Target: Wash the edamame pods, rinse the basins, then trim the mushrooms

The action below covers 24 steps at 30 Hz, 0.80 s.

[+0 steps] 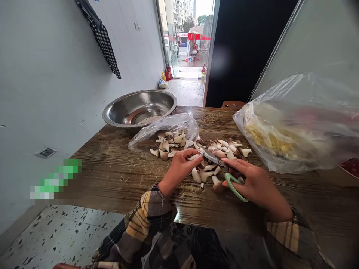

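Between the thumb and fingers of my left hand (183,164) is a mushroom (193,157), pinched above the pile. My right hand (254,183) grips a pair of scissors (234,185) with pale green handles. The blades point left, and their tips reach the mushroom at my left fingertips. Below and behind both hands, loose mushrooms (206,175) with white stems and brown caps lie on the wooden table (112,179). More mushrooms (171,142) spill from a clear plastic bag (182,121) just beyond my left hand.
A wide steel basin (112,121) stands at the table's far left. On the right sits a large clear bag (269,142) with yellow contents, beside a container (350,168) of something red. A wall runs along the left; a chair back (233,104) shows behind the far edge.
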Available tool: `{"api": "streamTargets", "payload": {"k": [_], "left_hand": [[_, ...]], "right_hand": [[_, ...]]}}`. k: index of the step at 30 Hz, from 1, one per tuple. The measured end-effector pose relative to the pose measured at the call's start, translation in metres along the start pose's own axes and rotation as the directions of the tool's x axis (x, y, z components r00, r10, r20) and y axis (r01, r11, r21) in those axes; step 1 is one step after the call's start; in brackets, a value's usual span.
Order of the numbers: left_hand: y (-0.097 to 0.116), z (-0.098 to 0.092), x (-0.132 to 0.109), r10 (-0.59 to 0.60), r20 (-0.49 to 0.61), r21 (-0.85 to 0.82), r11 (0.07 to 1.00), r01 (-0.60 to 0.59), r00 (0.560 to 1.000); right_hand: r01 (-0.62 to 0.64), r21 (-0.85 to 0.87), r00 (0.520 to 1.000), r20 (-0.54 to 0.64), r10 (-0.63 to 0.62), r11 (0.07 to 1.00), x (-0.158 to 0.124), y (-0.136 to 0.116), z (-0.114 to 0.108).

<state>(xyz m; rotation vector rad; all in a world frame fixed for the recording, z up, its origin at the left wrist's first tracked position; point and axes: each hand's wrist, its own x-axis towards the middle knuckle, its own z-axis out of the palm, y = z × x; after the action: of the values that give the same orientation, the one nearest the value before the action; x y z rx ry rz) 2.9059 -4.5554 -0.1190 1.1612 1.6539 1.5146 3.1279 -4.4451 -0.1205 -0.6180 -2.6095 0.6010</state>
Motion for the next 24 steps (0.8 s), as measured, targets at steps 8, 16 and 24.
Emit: {"api": "streamTargets", "payload": {"k": [8, 16, 24], "left_hand": [[0.004, 0.004, -0.003, 0.136, 0.054, 0.232, 0.962, -0.145, 0.989], [-0.001, 0.008, -0.004, 0.105, 0.139, 0.208, 0.969, -0.133, 0.985], [-0.001, 0.007, -0.007, -0.071, 0.191, -0.091, 0.992, 0.090, 0.979]], "right_hand": [[-0.027, -0.056, 0.999, 0.023, 0.028, 0.998, -0.017, 0.000, 0.005], [-0.048, -0.010, 0.999, -0.001, 0.048, 0.999, -0.044, 0.000, 0.020], [-0.149, 0.112, 0.982, -0.102, 0.160, 0.983, -0.058, -0.007, 0.025]]}}
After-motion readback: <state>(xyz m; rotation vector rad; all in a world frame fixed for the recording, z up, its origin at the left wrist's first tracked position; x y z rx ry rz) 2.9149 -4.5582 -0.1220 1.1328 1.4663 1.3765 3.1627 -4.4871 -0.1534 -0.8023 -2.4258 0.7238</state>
